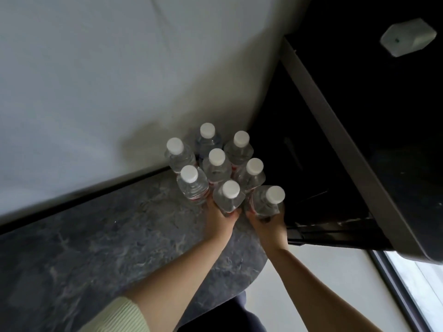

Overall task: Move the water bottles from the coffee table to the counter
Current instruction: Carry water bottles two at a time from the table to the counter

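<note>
Several clear water bottles with white caps stand upright in a tight cluster (217,164) at the far corner of a dark marbled counter (96,248), against the white wall. My left hand (220,220) grips the lower body of one bottle (229,196) at the near edge of the cluster. My right hand (269,226) holds another bottle (267,201) just to its right, at the counter's right end. Both held bottles are upright and touch the group. Whether their bases rest on the counter is hidden by my hands.
A dark appliance or cabinet with a grey slanted edge (347,149) stands right beside the bottles. The counter's rounded end (254,267) is near my right forearm, with pale floor beyond. A white object (407,37) sits at the top right.
</note>
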